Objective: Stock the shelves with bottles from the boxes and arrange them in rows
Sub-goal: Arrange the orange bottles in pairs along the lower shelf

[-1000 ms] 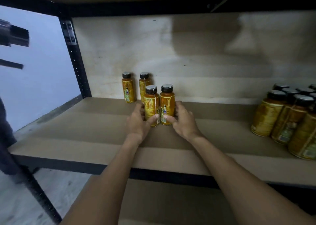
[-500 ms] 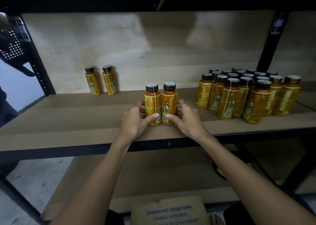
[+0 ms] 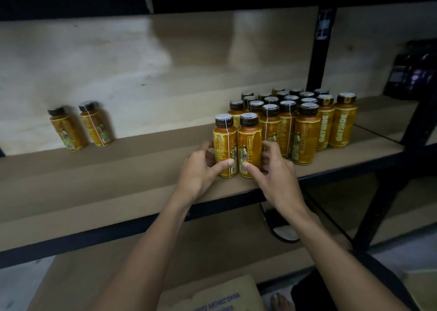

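Left fingers (image 3: 203,146): curled round the outer side of the left-hand bottle (image 3: 225,142), with the thumb laid across the lower front label.
Right fingers (image 3: 272,145): curled round the outer side of the right-hand bottle (image 3: 250,142), with the thumb on its lower front label.
Left hand (image 3: 201,168): gripped its bottle near the base, forearm reaching in from below.
Right hand (image 3: 275,178): gripped its bottle near the base, knuckles just beside the front row of the stocked block.
Held pair: two orange-yellow bottles with dark caps. They stood upright and touching side by side, near the front edge of the shelf (image 3: 113,185).
Stocked block (image 3: 303,133): many matching bottles stood upright in close rows, immediately right of the held pair and running back towards the rear panel.
Far pair (image 3: 80,127): two more matching bottles stood side by side against the rear panel at the left, well apart from the rest.
Post (image 3: 318,50): a black metal upright rose behind the stocked block.
Neighbouring bay: dark packages (image 3: 412,69), too dim to identify.
Lower level: a brown board, with a dark sandal (image 3: 281,225) on it beneath the right wrist.
Box (image 3: 212,296): brown cardboard with printed lettering at the bottom edge, below the forearms.
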